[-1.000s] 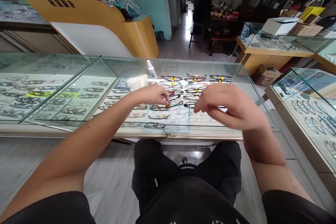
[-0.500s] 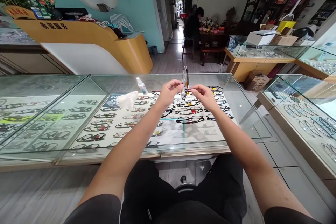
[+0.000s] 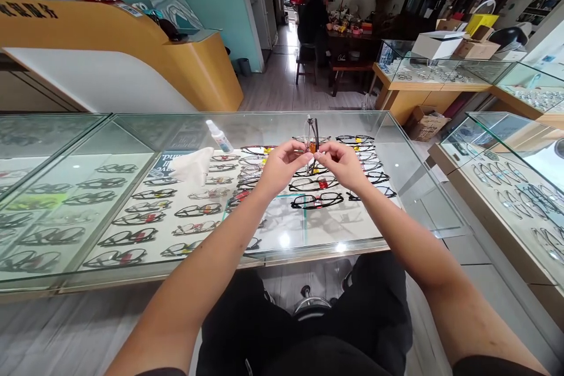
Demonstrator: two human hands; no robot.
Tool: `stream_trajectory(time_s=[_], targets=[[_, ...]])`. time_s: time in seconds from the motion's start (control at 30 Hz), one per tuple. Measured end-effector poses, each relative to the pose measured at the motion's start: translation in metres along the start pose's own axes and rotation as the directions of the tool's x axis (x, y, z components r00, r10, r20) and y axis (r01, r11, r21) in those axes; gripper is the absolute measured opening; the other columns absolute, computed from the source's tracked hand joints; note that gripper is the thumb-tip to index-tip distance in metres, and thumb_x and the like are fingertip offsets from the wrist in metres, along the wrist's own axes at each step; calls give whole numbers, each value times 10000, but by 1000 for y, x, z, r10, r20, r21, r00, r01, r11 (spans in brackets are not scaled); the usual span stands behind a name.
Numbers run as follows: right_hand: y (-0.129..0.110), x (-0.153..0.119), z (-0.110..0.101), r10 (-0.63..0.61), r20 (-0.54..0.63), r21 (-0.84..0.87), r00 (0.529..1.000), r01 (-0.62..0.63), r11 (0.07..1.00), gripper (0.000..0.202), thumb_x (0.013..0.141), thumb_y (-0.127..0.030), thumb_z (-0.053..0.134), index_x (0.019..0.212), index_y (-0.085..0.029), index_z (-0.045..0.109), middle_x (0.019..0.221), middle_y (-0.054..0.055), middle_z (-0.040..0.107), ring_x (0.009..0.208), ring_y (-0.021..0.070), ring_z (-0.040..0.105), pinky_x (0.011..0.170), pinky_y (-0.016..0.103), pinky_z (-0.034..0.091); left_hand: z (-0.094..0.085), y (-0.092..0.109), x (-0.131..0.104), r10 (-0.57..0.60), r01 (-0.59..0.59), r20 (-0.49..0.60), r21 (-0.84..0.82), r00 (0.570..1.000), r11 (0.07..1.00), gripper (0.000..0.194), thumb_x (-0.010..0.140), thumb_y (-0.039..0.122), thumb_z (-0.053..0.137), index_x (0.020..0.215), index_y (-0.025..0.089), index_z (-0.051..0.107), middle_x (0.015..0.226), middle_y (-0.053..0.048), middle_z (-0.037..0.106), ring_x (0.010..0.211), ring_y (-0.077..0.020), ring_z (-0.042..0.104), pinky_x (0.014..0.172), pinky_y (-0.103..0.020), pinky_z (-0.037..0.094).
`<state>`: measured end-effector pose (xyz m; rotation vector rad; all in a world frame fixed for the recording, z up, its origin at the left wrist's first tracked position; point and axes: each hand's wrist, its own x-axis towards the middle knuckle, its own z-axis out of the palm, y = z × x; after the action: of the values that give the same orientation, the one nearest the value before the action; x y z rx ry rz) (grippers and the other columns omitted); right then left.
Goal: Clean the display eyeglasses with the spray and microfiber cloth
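A pair of eyeglasses (image 3: 316, 129) is held upright on its side above the glass display case (image 3: 282, 235). My left hand (image 3: 285, 163) pinches it from the left with closed fingers. From the other side, the thumb and fingers of my right hand (image 3: 340, 161) are closed on it too, the two hands nearly meeting. An orange patch shows on the glasses between the fingertips; the parts under the fingers are hidden. Rows of eyeglasses (image 3: 317, 200) with coloured stickers lie beneath the glass around and below both hands.
A white spray bottle (image 3: 219, 136) and a pale cloth (image 3: 192, 165) rest on the case, left of my hands. Another display case (image 3: 506, 188) stands at the right. Beyond are an orange counter (image 3: 205, 64), cardboard boxes (image 3: 425, 122) and a seated person (image 3: 314, 20) at a table.
My hands have come closer together on the glasses, which have turned and sit slightly lower between the fingers. The view has shifted, with the bottle and cloth now further left.
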<state>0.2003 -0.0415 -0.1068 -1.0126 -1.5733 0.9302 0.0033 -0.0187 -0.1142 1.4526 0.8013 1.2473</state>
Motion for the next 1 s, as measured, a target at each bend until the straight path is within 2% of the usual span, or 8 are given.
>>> stream_trajectory(time_s=[0.23, 0.3, 0.47, 0.57, 0.67, 0.77, 0.87, 1.0], targets=[[-3, -2, -3, -12, 15, -15, 1000, 12, 1000, 587, 850, -798, 777, 867, -219, 681, 578, -82, 434, 562, 112, 314, 589, 312, 260, -2, -1, 0, -6, 7, -43, 20, 999, 1000, 409, 780, 543, 928, 940, 208, 757, 1107, -58, 790, 946, -185, 711, 886, -326, 555], [-2, -1, -6, -18, -3, -32, 1000, 18, 999, 559, 873, -772, 773, 889, -219, 693, 563, -81, 464, 548, 114, 354, 587, 309, 285, -3, -1, 0, -17, 18, -55, 10, 998, 1000, 416, 788, 553, 921, 955, 211, 753, 1154, -65, 794, 969, -193, 734, 907, -336, 558], [1, 1, -21, -74, -155, -172, 985, 47, 984, 459, 989, -692, 690, 999, -233, 704, 588, -37, 669, 522, 139, 515, 610, 316, 416, -12, 1, 3, 1, 4, -79, 62, 997, 998, 365, 858, 533, 868, 993, 217, 745, 1150, -77, 810, 1040, -217, 744, 955, -353, 558], [-1, 3, -36, -169, -280, -312, 945, 77, 947, 398, 1027, -634, 672, 1042, -241, 733, 709, 4, 771, 599, 163, 634, 653, 325, 472, -18, 2, 4, 34, -19, -93, 151, 995, 988, 326, 886, 513, 836, 991, 217, 746, 1102, -67, 800, 1013, -211, 720, 913, -338, 545], [-6, 4, -50, -256, -346, -425, 903, 92, 900, 342, 1024, -577, 712, 1034, -240, 771, 798, 30, 805, 716, 194, 734, 708, 338, 484, -20, 2, 4, 51, -33, -72, 228, 996, 973, 301, 887, 491, 833, 981, 214, 763, 1042, -61, 790, 959, -204, 708, 833, -318, 517], [-10, 3, -57, -280, -342, -457, 897, 101, 884, 322, 1025, -555, 718, 1036, -241, 786, 805, 29, 794, 740, 205, 745, 728, 349, 477, -19, 0, 3, 38, -27, -46, 224, 998, 974, 300, 880, 488, 848, 972, 211, 777, 1033, -66, 800, 946, -210, 720, 808, -317, 516], [-11, 2, -55, -202, -310, -325, 929, 97, 941, 321, 1026, -559, 706, 1101, -250, 750, 745, 5, 730, 727, 204, 721, 717, 351, 484, -20, -2, 3, 36, -22, -67, 192, 997, 981, 344, 880, 528, 860, 982, 210, 778, 1069, -78, 817, 952, -211, 730, 815, -319, 541], [-9, 0, -44, -137, -369, -215, 919, 59, 975, 273, 1008, -520, 723, 988, -272, 609, 658, -42, 578, 613, 167, 570, 638, 337, 410, -19, -3, 4, 19, -4, -117, 127, 993, 992, 452, 845, 617, 887, 999, 207, 773, 1070, -85, 819, 912, -197, 714, 799, -323, 576]])
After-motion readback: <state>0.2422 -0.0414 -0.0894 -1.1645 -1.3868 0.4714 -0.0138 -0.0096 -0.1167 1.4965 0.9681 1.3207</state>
